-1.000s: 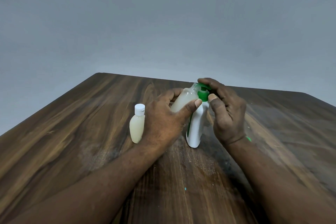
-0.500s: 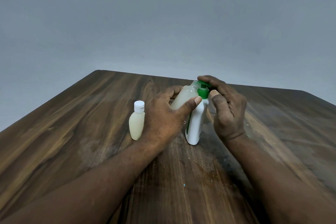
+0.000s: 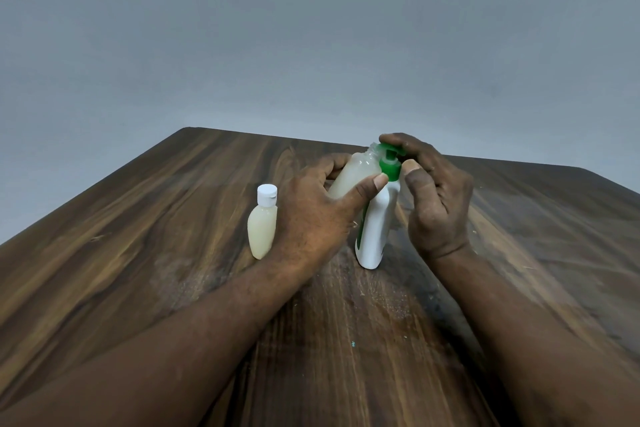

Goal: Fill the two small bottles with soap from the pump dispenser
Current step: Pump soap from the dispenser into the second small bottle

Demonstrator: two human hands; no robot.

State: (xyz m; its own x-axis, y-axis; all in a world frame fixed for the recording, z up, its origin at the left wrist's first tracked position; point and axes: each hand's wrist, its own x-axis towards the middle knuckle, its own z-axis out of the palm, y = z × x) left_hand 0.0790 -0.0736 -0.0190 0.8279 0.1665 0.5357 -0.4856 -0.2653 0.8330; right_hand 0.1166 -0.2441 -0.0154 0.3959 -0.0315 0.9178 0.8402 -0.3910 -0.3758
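Our left thumb (image 3: 369, 186) and curled fingers (image 3: 334, 163) grasp the small translucent plastic bottle without cap (image 3: 356, 172); it is tilted, with its open neck just beside the spout of the green pump head (image 3: 389, 158), and it looks nearly full of pale soap. The fingers of our right hand (image 3: 438, 204) curl over the top of this pump head, with the thumb beside its green collar; how hard they press we cannot tell. Below, the white plastic pump dispenser (image 3: 375, 229) stands upright on the dark wooden table (image 3: 138, 253); the second small bottle with a white cap (image 3: 263, 225), also filled, stands just beside the wrist of our left hand (image 3: 311, 218).

We think one more stroke may overflow the nearly full bottle. If the neck is not exactly under the spout, soap runs down the outside; a push from the side can tip the narrow dispenser; our left wrist can knock over the capped bottle.
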